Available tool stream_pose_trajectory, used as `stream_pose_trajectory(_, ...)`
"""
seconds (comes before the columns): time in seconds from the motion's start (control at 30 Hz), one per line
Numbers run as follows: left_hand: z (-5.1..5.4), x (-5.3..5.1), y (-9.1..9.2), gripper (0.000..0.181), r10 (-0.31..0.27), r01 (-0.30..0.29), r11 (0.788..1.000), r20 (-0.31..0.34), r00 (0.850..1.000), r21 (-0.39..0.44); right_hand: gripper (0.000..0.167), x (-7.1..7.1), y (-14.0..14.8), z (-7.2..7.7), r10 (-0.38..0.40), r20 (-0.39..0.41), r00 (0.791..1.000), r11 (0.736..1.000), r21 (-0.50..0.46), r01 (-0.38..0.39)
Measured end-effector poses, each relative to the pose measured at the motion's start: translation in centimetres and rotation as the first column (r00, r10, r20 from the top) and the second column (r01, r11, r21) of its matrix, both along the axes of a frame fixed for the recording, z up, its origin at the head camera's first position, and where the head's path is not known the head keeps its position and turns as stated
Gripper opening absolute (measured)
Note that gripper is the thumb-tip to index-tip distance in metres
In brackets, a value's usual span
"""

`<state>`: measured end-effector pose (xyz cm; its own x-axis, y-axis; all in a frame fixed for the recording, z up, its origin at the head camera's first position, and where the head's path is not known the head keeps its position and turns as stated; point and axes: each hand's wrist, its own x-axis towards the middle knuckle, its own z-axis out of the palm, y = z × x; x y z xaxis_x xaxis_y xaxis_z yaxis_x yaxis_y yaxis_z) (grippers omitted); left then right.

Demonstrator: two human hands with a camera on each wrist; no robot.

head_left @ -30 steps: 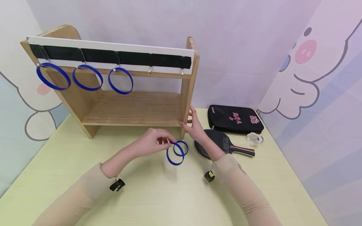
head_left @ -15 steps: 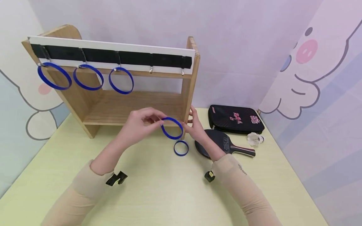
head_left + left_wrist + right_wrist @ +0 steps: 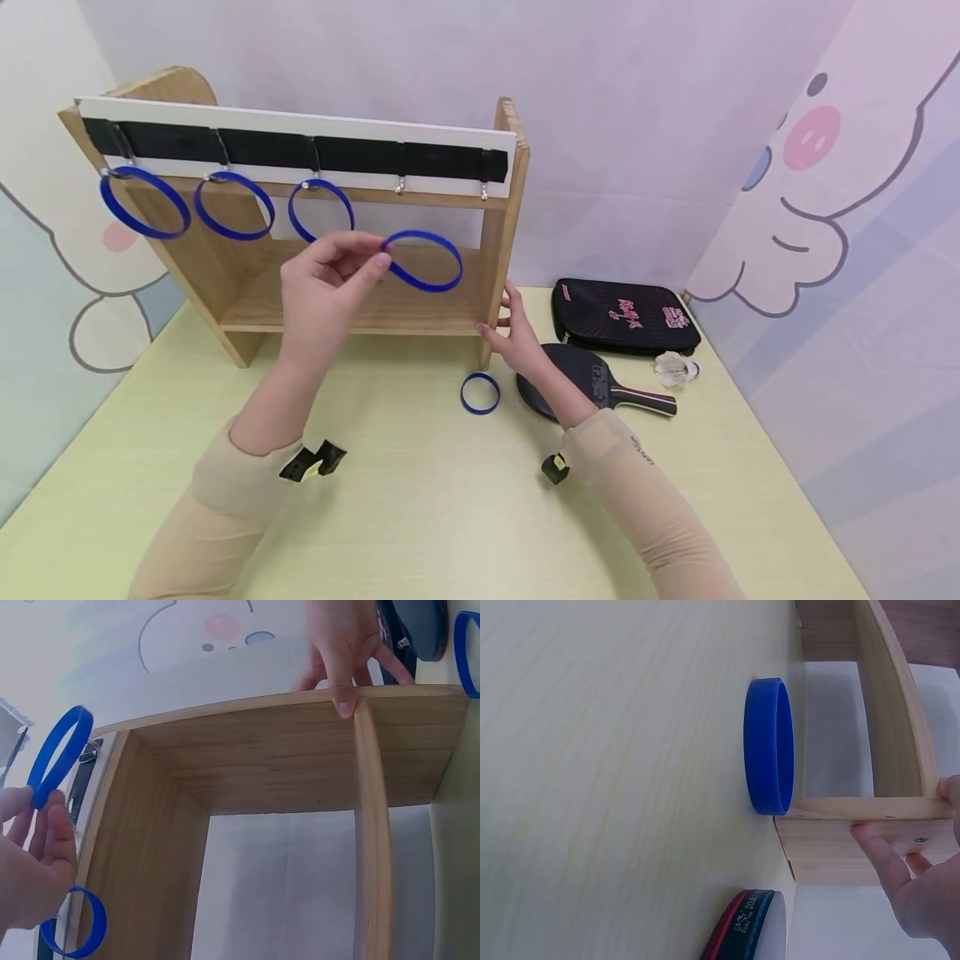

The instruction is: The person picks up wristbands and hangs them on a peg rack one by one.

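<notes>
My left hand (image 3: 318,292) pinches a blue silicone wristband (image 3: 429,288) between thumb and fingertips, in front of the wooden shelf (image 3: 360,312) and below its hook strip (image 3: 352,153). The band sticks out to the right, tilted. Three similar blue bands hang from hooks on the left and middle; my fingers partly cover the third band (image 3: 322,185). Two hooks on the right, one a metal hook (image 3: 400,185), carry nothing. With the thumb on the front edge and fingers on the outer side, my right hand (image 3: 517,342) grips the shelf's right side panel. Another blue wristband (image 3: 761,746) lies on the table near that panel.
A black table tennis paddle (image 3: 566,375) lies under my right forearm. Behind it are a black zipped case (image 3: 622,321) and a white shuttlecock (image 3: 672,369). Pale cartoon-printed sheets (image 3: 637,167) stand close behind and beside the table (image 3: 420,517).
My left hand has lifted the wristband from above the tabletop, up and left to just below the hook strip. The right hand stays on the side panel.
</notes>
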<state>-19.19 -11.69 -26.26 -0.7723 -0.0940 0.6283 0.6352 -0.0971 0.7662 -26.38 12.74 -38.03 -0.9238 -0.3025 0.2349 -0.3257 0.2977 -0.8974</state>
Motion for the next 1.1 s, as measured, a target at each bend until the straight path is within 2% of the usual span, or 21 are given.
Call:
stream_pose_trajectory(0.1,0.3,-0.4,0.0,0.014,0.008,-0.006,0.996,-0.025,1.0,0.093,0.083,-0.7,0.2,-1.0,-0.011,-0.003,1.0,1.0,0.021,0.011)
stream_pose_trajectory(0.2,0.6,-0.9,0.1,0.015,0.04,-0.033,0.989,-0.045,0.998,0.145,0.085,-1.5,0.4,-2.1,-0.028,0.004,1.0,0.999,0.033,0.027)
stream_pose_trajectory(0.37,0.8,-1.6,0.1,0.016,0.091,-0.077,0.978,-0.065,0.994,0.194,0.084,-1.7,0.4,-2.5,-0.037,-0.003,0.999,0.999,0.032,0.037)
stream_pose_trajectory(0.53,0.8,-2.3,0.0,0.017,0.115,-0.098,0.969,-0.065,0.991,0.227,0.083,-1.8,0.4,-2.5,-0.037,-0.002,0.999,0.999,0.03,0.037)
stream_pose_trajectory(0.77,-0.3,-3.0,-0.4,0.017,0.123,-0.113,0.971,-0.031,0.992,0.209,0.083,-1.8,0.4,-2.4,-0.034,-0.006,0.999,0.999,0.032,0.034)
stream_pose_trajectory(0.97,-0.9,-2.7,-0.4,0.018,0.152,-0.148,0.979,-0.019,0.988,0.143,0.084,-1.7,0.3,-2.2,-0.035,-0.006,0.999,0.999,0.033,0.036)
stream_pose_trajectory(1.1,-1.4,-2.3,-0.4,0.02,0.153,-0.149,0.983,-0.031,0.988,0.106,0.083,-1.8,0.4,-2.3,-0.036,-0.01,0.999,0.999,0.034,0.036)
